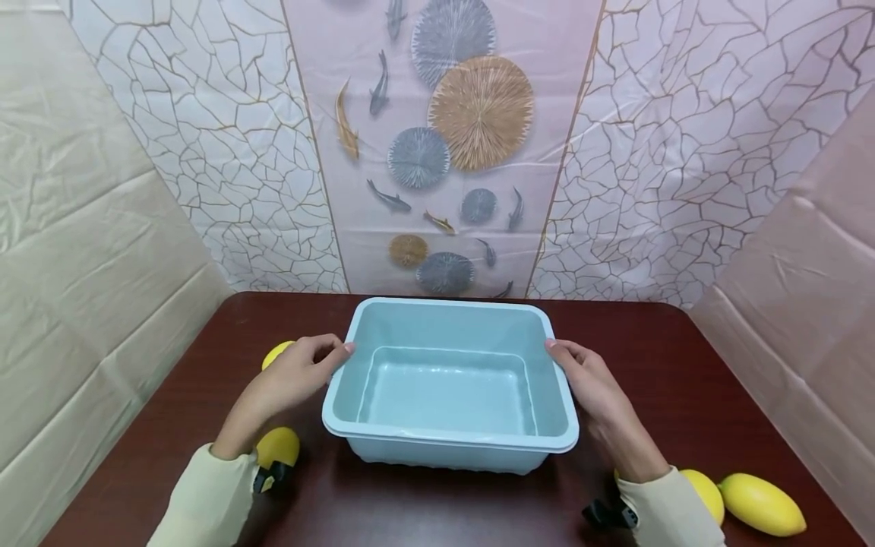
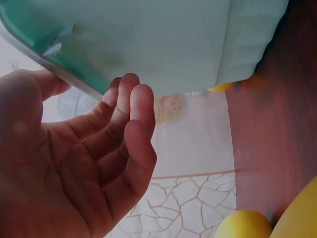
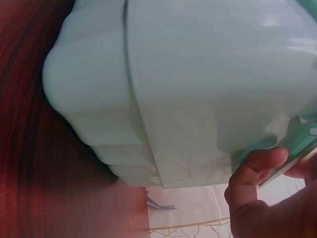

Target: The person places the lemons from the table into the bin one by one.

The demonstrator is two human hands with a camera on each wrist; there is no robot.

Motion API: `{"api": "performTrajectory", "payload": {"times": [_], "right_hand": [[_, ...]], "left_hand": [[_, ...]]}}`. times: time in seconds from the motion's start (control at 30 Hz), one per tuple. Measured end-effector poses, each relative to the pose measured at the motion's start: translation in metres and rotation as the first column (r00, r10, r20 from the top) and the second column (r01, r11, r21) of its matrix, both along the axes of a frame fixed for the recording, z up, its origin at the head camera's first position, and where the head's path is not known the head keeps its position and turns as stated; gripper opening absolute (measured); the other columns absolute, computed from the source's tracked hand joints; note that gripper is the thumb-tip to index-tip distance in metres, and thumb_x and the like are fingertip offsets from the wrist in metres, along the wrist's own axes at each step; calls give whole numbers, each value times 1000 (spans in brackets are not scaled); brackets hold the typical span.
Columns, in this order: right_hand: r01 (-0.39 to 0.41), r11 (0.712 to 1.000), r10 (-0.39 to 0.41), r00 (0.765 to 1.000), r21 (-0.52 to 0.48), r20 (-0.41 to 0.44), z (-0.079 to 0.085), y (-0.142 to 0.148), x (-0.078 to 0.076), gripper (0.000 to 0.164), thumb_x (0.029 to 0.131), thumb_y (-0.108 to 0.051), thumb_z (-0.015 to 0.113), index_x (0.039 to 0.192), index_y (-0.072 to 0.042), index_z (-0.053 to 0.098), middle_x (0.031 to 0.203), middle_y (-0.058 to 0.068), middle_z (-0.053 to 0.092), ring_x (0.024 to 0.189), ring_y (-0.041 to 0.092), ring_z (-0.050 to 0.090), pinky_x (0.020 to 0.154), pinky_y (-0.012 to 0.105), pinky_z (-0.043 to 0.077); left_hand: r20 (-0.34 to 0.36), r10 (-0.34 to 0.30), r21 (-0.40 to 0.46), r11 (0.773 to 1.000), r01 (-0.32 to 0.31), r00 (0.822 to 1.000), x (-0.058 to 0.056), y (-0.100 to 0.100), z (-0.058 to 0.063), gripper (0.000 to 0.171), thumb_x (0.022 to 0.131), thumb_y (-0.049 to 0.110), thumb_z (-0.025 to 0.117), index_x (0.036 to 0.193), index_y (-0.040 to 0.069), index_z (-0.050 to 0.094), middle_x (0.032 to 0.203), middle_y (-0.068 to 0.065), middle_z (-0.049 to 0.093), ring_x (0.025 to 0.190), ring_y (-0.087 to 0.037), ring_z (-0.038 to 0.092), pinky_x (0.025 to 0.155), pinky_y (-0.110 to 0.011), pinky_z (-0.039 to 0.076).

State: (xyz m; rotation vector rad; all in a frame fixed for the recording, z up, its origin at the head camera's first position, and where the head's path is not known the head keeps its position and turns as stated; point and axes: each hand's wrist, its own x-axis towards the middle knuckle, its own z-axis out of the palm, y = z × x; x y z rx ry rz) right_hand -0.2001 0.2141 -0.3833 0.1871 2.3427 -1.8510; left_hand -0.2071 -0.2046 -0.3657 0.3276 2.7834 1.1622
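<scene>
A light blue rectangular plastic basin (image 1: 444, 454) stands in the middle of the dark table, and its inside shows bare. My left hand (image 1: 294, 376) holds the left rim, thumb on top and fingers bent under the edge, as the left wrist view shows. At the opposite side my right hand (image 1: 595, 384) pinches the right rim between thumb and fingers. In the right wrist view the basin's wavy-edged base (image 3: 94, 109) is close over the tabletop.
Beside my left arm lie a yellow lemon (image 1: 276, 352) and a darker yellow fruit (image 1: 279, 447). By my right sleeve lie another lemon (image 1: 762, 504) and a yellow fruit (image 1: 704, 490) partly behind the cuff. A patterned curtain (image 1: 437, 228) hangs behind the table (image 1: 465, 505).
</scene>
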Motion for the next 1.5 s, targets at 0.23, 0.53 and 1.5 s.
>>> {"api": "performTrajectory", "payload": {"times": [0.23, 0.53, 1.5], "right_hand": [[-13, 999, 13, 1000, -30, -14, -4, -2, -2, 69, 111, -48, 49, 158, 0, 37, 134, 20, 60, 97, 13, 69, 78, 32, 60], [74, 996, -77, 995, -58, -57, -9, -6, 1, 62, 110, -47, 52, 155, -5, 45, 131, 17, 61, 95, 12, 71, 77, 31, 61], [69, 993, -74, 996, -95, -51, -10, -3, 2, 67, 109, -49, 55, 158, -5, 43, 122, 6, 68, 93, 8, 71, 76, 29, 62]], "left_hand": [[-51, 32, -48, 998, -35, 998, 1, -15, 6, 35, 109, 45, 56, 106, 13, 70, 88, -7, 70, 82, -23, 64, 70, -36, 51], [-176, 67, -117, 989, -88, 982, -1, -30, 10, 27, 108, 36, 60, 111, 12, 73, 97, -5, 72, 88, -24, 62, 78, -41, 51], [-166, 134, -187, 968, -164, 977, -7, -52, 1, 46, 100, 22, 72, 142, 8, 60, 135, -23, 65, 126, -44, 57, 104, -64, 48]]}}
